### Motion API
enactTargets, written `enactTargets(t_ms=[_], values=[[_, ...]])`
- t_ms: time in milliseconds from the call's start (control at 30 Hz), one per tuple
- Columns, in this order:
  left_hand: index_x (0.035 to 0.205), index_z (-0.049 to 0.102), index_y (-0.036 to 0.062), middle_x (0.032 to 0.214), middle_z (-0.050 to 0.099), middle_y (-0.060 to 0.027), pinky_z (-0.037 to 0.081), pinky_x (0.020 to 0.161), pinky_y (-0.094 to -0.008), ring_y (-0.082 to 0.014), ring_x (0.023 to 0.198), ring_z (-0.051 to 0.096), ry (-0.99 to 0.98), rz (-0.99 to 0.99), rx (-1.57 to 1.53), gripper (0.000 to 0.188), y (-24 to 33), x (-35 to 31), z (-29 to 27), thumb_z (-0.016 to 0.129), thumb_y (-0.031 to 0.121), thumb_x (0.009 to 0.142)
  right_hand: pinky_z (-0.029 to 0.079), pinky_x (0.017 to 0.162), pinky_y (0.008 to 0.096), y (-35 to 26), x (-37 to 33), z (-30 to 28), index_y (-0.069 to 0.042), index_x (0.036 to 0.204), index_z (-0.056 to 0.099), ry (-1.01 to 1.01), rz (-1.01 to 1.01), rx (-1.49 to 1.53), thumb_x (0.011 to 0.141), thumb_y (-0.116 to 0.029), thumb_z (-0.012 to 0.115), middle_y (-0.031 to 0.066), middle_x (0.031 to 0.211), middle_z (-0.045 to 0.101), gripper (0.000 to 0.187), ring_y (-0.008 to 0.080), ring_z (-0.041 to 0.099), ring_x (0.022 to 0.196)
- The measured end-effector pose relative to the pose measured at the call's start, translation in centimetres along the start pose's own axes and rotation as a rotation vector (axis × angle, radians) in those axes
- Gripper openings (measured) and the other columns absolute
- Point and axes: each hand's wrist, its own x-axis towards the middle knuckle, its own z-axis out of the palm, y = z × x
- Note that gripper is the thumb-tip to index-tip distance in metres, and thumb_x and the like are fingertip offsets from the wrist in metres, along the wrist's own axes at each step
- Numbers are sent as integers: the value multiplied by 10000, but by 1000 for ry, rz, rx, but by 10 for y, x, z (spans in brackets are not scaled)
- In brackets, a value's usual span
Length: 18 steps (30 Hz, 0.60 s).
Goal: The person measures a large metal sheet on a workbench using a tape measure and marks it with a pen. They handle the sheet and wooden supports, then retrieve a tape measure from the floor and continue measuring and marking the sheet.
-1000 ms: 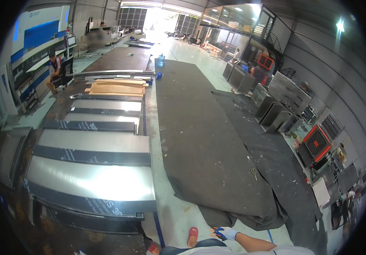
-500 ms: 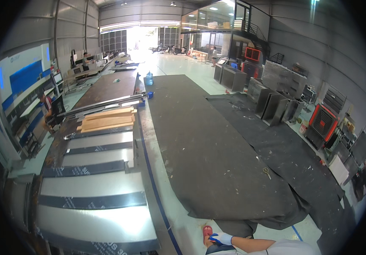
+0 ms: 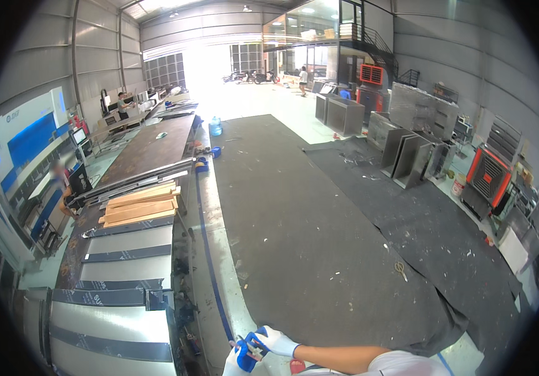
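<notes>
My right hand (image 3: 275, 341), in a white glove with blue palm and fingers, is at the lower edge with its forearm coming in from the right. Just left of it and a little lower is my left hand (image 3: 238, 360), gloved the same way. The two hands meet, fingers curled in toward each other. Something small and dark shows between them, too blurred to name. On their left lies a table of silvery metal panels (image 3: 109, 321) crossed by dark printed film strips. A wide dark mat (image 3: 307, 250) covers the floor ahead of them.
Scissors (image 3: 399, 268) lie on the mat. Wooden boards (image 3: 141, 207) and long metal bars rest on the left table. A blue water jug (image 3: 215, 126) stands farther off. Metal boxes (image 3: 410, 160) and an orange-framed cooler (image 3: 487, 180) line the right. Other people are in the background.
My left hand has come into view. The right hand has moved left and up to meet it. The view has shifted, and a distant person has walked left.
</notes>
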Motion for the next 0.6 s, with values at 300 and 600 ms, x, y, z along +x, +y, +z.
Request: enactTargets(t_ms=[300, 600], values=[[1142, 610, 36, 1113, 694, -102, 592, 885, -374, -227, 1018, 700, 257, 171, 553, 254, 51, 118, -65, 574, 282, 1091, 466, 1110, 415, -48, 86, -38, -105, 1550, 502, -250, -132, -7, 1080, -512, 514, 208, 1453, 617, 622, 345, 609, 1325], [1275, 679, 63, 1028, 703, -30, 517, 668, -306, -138, 826, 628, 461, 84, 585, 359, 184, 185, -13, 637, 342, 1054, 551, 914, 477, -115, 236, -50, -74, 1343, 654, -135, -274, -401, 1033, -289, 567, 232, 1145, 729, 386, 451, 680, 1066]])
